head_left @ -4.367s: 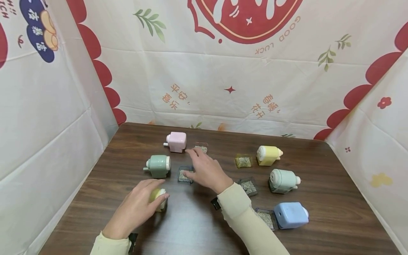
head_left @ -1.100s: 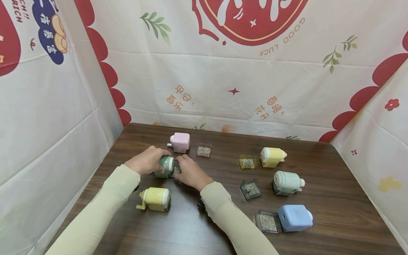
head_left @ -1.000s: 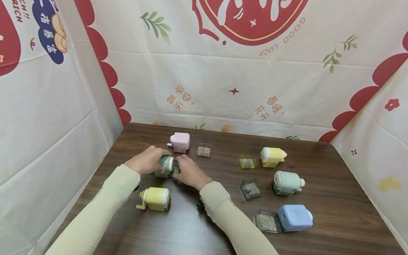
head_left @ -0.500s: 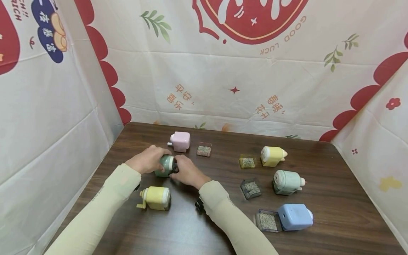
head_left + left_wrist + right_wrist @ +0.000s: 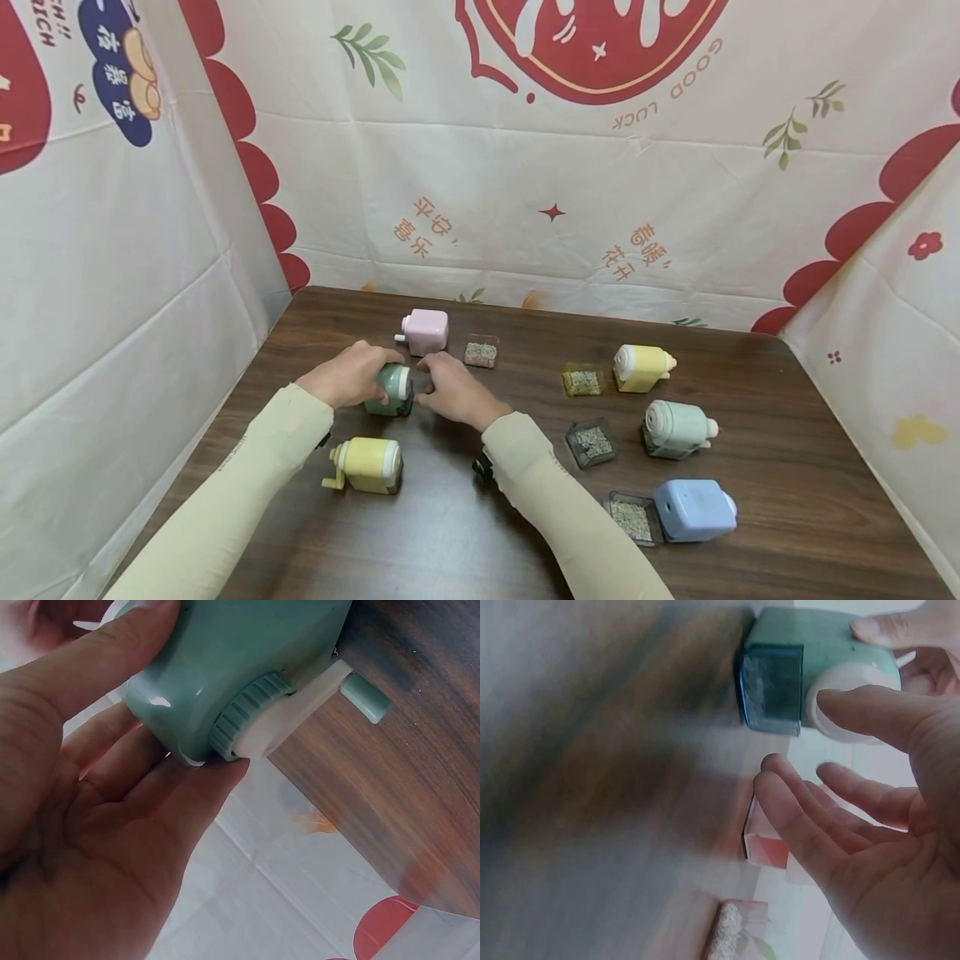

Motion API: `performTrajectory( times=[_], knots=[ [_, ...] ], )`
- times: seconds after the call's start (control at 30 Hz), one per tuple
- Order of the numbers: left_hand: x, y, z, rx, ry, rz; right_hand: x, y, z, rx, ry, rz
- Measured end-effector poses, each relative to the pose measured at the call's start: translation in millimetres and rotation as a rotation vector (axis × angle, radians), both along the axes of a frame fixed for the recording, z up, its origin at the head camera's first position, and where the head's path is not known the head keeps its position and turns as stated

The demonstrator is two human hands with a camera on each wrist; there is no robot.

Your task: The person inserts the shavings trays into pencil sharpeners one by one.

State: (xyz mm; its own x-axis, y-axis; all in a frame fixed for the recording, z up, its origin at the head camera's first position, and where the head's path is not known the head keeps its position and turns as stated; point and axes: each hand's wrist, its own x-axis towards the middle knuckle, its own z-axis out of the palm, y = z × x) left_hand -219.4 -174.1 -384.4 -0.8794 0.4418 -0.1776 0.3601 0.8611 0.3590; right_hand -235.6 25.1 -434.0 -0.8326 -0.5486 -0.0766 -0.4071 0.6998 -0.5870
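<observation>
My left hand (image 5: 347,377) grips a dark green crank pencil sharpener (image 5: 391,385) over its top and sides. The sharpener's crank handle (image 5: 367,697) sticks out past the fingers in the left wrist view. In the right wrist view its clear shavings drawer (image 5: 776,688) sits in the body below the white round front (image 5: 847,679). My right hand (image 5: 459,392) is just right of the sharpener, fingers apart and loosely bent, holding nothing. A yellow sharpener (image 5: 367,465) stands in front of the left hand. A pink sharpener (image 5: 427,332) is behind.
A shavings tray (image 5: 481,352) lies beside the pink sharpener. On the right stand a yellow sharpener (image 5: 637,368), a pale green sharpener (image 5: 677,427) and a blue sharpener (image 5: 694,510). Beside them lie a yellow tray (image 5: 582,381), a dark tray (image 5: 591,442) and a bluish tray (image 5: 632,518) holding shavings.
The left hand went from the near yellow sharpener to the green one. The right hand pushed the green one's drawer into its body, then let go and drew back right.
</observation>
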Motion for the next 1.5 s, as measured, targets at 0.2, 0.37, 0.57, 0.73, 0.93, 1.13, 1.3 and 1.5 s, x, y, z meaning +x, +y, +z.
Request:
performTrajectory(
  times=[0.2,0.37,0.57,0.73,0.93,1.13,1.3,1.5],
  knots=[
    [-1.0,0.6,-1.3,-0.009,-0.002,0.005,-6.1,3.6,-1.4,0.052,0.016,0.027],
    [-1.1,0.5,-2.5,-0.009,0.010,-0.009,-8.7,1.6,-10.5,0.127,0.007,0.083],
    [-1.2,-0.1,-3.6,0.002,0.021,-0.011,-28.4,-7.4,-51.8,0.178,0.010,0.121],
    [-1.4,1.4,-3.2,0.005,0.027,-0.021,-18.8,-11.6,-46.7,0.172,-0.019,0.097],
    [-0.3,-0.3,-1.7,0.001,0.033,-0.016,-12.5,-14.4,-46.9,0.171,0.024,0.072],
    [0.8,-1.6,-2.0,0.007,0.040,-0.011,-31.9,-18.7,-82.7,0.160,0.068,0.081],
    [1.9,-1.3,-3.2,0.013,0.042,-0.017,-23.2,-18.6,-71.3,0.129,0.083,0.083],
    [2.9,-1.2,-3.8,0.015,0.041,-0.007,1.3,-18.7,-28.8,0.146,0.065,0.066]
  ],
)
